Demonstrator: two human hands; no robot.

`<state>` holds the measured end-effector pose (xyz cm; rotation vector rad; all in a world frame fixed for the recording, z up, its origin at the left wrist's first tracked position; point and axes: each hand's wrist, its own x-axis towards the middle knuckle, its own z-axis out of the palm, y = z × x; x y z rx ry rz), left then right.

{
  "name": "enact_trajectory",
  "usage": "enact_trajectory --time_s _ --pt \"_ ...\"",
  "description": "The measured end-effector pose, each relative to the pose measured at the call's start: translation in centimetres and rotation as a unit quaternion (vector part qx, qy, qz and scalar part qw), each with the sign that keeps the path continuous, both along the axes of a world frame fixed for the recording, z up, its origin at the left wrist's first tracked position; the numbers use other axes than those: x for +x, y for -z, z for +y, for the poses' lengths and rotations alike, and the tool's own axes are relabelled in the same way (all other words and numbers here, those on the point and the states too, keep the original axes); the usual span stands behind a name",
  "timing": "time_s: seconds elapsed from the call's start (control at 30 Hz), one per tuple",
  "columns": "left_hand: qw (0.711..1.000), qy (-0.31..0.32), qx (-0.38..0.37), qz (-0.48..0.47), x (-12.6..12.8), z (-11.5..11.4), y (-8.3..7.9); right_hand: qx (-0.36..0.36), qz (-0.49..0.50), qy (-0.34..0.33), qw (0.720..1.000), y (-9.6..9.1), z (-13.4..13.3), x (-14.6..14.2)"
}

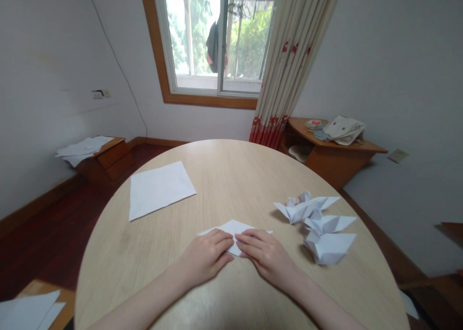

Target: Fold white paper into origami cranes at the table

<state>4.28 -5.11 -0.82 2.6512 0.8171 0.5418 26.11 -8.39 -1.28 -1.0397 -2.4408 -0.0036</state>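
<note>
Atop folded white paper, flat open hands

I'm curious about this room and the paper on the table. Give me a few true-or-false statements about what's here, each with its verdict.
1. The left hand and the right hand rest on a folded white paper. True.
2. A flat white sheet lies on the table, apart from the hands. True.
3. The right hand grips a pair of scissors. False: it holds no tool and lies on the folded paper.
4. The table is square glass. False: it is rounded pale wood.
5. Folded paper shapes lie to the right of the right hand. True.
</note>
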Motion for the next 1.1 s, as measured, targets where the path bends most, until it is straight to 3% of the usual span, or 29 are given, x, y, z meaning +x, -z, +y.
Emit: enact_trajectory --time_s 0.4,0.6,0.7,0.93,1.1 --pt "0.983 0.029 0.179 0.012 0.4 0.0 0.7 0.065 -0.087 -0.022 0.994 -0.3 0.0 -0.3" --pt "0.97 0.035 0.238 -0.014 0.6 0.2 1.1 0.086 -0.072 -0.032 0.993 -0.1 0.0 -0.6" --pt "0.972 0.034 0.23 -0.024 0.6 0.2 1.2 0.088 -0.046 -0.029 0.995 0.2 0.0 -0.7" --pt "0.99 -0.014 0.129 -0.053 0.6 0.0 1.0 -0.015 0.084 0.046 0.995 0.7 -0.1 -1.4" --pt "0.995 -0.057 0.078 -0.023 1.5 -0.5 0.7 -0.035 0.037 0.132 0.99 1.4 -0.1 -2.2"
